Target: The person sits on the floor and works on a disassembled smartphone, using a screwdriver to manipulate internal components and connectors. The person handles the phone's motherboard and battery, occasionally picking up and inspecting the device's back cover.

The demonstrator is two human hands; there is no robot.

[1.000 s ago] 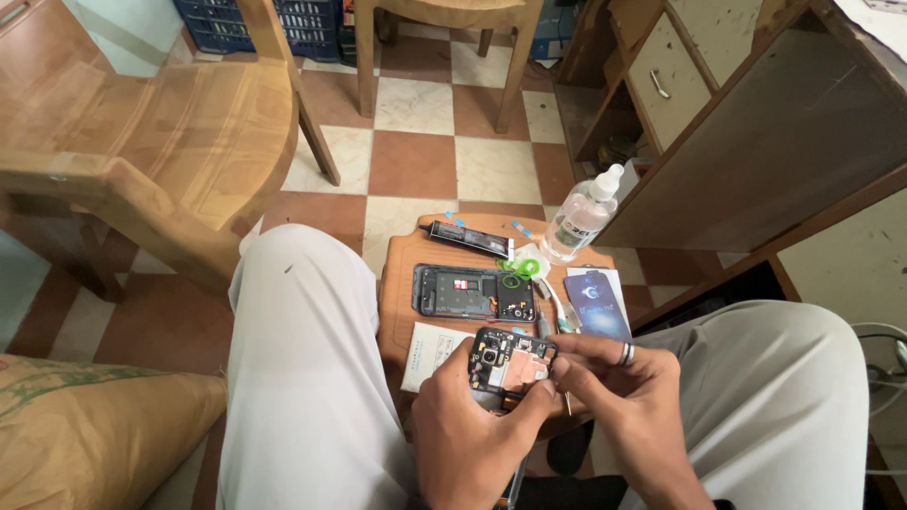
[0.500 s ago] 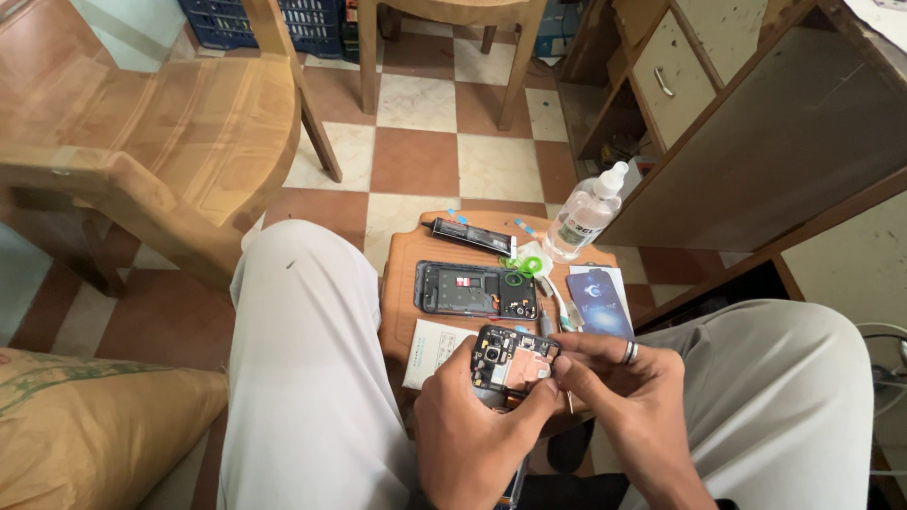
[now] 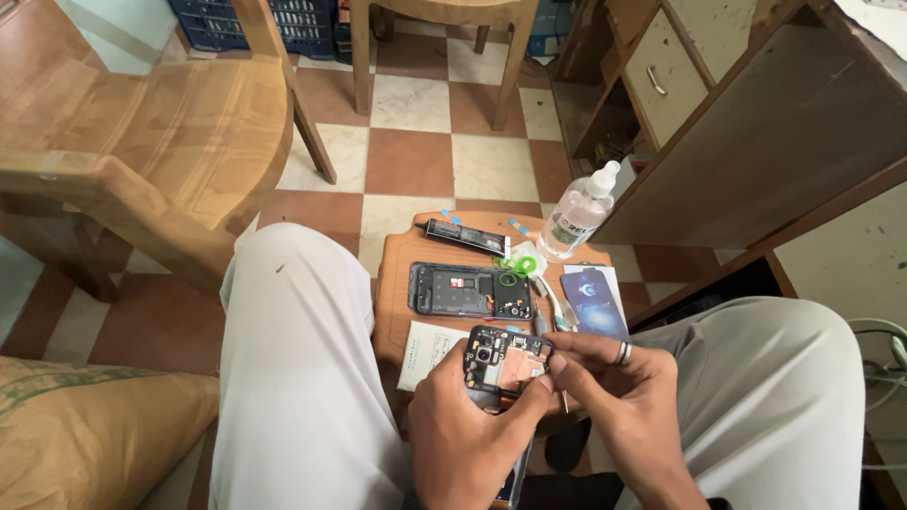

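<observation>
Stool [image 3: 397, 283] unchanged | left hand [image 3: 463, 425], right hand [image 3: 614, 397] fingers still pinching phone board [image 3: 505, 359]

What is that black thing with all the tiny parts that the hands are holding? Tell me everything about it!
The opened phone is a dark, flat piece with its back cover off, so small metal and black parts, a round camera lens and a coppery patch show. It is held face-down above the small wooden stool, between the knees. The left hand grips it from below, thumb on its lower edge. The right hand, with a ring on one finger, pinches its right edge with the fingertips.
</observation>
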